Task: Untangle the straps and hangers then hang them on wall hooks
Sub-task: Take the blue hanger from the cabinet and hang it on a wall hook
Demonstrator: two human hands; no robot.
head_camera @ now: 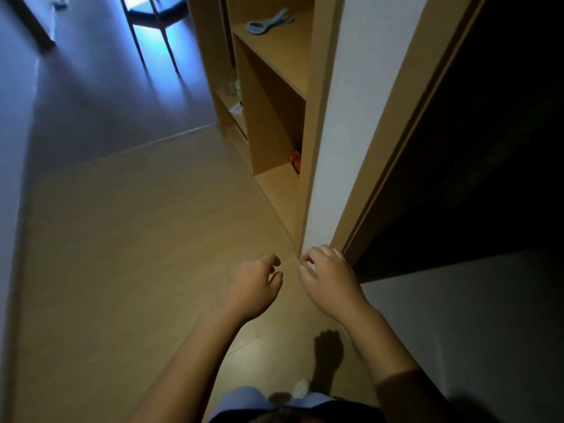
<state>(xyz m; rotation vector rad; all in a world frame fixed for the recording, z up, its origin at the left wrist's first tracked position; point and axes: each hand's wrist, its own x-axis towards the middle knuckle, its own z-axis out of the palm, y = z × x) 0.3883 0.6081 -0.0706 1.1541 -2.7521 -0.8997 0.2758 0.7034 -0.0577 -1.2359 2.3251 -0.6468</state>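
Under both hands the floor (pixel 128 239) looks like smooth wood or laminate, pale tan, with a soft matt sheen. Far ahead of the left hand (pixel 254 285) it takes a glossy blue reflection. Ahead of the hands, the shelf unit (pixel 274 117) seems to be light wood with a flat, matt finish. On its upper board lies a pale blue strap (pixel 268 21) that looks like soft cloth or cord; I cannot tell which. Just beyond the right hand (pixel 329 279), the wall panel (pixel 345 117) is smooth, matt white, with a wooden door frame (pixel 406 117) beside it.
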